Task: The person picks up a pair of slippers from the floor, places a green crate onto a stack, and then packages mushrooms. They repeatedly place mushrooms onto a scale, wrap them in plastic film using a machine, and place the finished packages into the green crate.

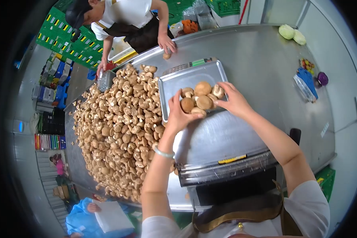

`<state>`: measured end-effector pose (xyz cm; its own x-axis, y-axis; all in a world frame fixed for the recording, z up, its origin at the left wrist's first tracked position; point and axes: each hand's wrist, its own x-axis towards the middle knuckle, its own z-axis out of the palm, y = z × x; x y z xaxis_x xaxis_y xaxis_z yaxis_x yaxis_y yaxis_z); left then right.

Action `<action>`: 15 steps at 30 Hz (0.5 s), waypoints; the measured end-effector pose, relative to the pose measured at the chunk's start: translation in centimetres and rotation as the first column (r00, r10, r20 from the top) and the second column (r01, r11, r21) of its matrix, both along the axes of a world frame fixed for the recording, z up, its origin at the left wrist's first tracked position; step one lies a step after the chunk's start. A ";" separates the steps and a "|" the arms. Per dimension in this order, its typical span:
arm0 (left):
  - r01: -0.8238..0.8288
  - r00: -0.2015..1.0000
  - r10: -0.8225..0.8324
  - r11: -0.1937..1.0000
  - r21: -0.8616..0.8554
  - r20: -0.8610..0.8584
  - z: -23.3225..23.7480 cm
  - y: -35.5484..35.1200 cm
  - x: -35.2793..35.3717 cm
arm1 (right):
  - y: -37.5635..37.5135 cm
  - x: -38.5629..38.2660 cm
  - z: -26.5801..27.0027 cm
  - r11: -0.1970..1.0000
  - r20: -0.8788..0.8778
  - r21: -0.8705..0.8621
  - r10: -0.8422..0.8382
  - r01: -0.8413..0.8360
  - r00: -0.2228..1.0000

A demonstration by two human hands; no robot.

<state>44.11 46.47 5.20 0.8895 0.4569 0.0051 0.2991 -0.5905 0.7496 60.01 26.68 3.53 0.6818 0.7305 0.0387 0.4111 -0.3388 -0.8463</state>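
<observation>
Seemingly at the gathering stage: bunching a small cluster of mushrooms (204, 102) together on a shallow metal tray (180, 79), from both sides at once. Taking the tray as a clock face, with twelve away from the wearer, find the cluster a little toward four o'clock, packed close cap to cap, and look to eight o'clock, beyond the rim, for the great heap of loose mushrooms (123, 139) on the worktop (258, 51). Calls next, at a guess, for light, even pressure from both hands, with special care for the stem-up mushroom (217, 92) at the cluster's two o'clock, perhaps easily rolled. See the left hand (179, 113) around the cluster's eight o'clock side, with fingers curved along the outer caps and thumb along the lowest one, spread in a wide arc rather than clenched. See the right hand (235, 101) across at three o'clock, with fingertips above and thumb below the stem-up mushroom; cannot tell whether pinching it or only fencing it in. Note the left forearm angled in from seven o'clock, with a pale bracelet (163, 153) on it, and the right one slanted in from four, bent at the elbow. Mind too, toward the tray's eleven o'clock, a co-worker's hand (166, 43) at a single mushroom (167, 56).
</observation>
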 end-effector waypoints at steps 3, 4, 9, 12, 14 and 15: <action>0.032 0.998 -0.034 0.999 -0.032 -0.044 -0.8 -7.0 -4.1 | -7.7 -4.2 0.3 0.998 -0.071 -0.063 0.025 -0.029 0.997; 0.024 0.996 -0.032 0.996 -0.086 -0.089 -0.5 -9.3 -5.2 | -9.8 -5.7 0.3 0.995 -0.114 -0.101 0.009 -0.021 0.993; 0.076 0.995 -0.078 0.997 -0.031 -0.062 -0.8 -14.3 -8.4 | -15.7 -9.4 -0.2 0.998 -0.190 -0.070 -0.017 0.004 0.982; 0.053 0.998 -0.052 0.998 0.017 -0.043 -0.9 -14.6 -8.6 | -16.3 -9.9 -0.2 1.000 -0.210 -0.018 -0.019 0.015 0.977; 0.069 0.998 -0.068 0.996 0.064 -0.015 -2.5 -13.8 -9.4 | -17.0 -10.1 0.3 0.997 -0.281 -0.069 -0.058 0.040 0.958; -0.018 1.000 0.019 0.998 -0.054 0.022 -2.6 -13.4 -10.6 | -18.0 -10.4 0.7 0.998 -0.185 -0.009 -0.062 0.061 0.981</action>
<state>33.54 33.11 2.56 0.8808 0.4734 -0.0002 0.2925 -0.5438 0.7866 49.66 8.72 4.25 0.7207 0.6868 -0.0945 0.2261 -0.3616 -0.9045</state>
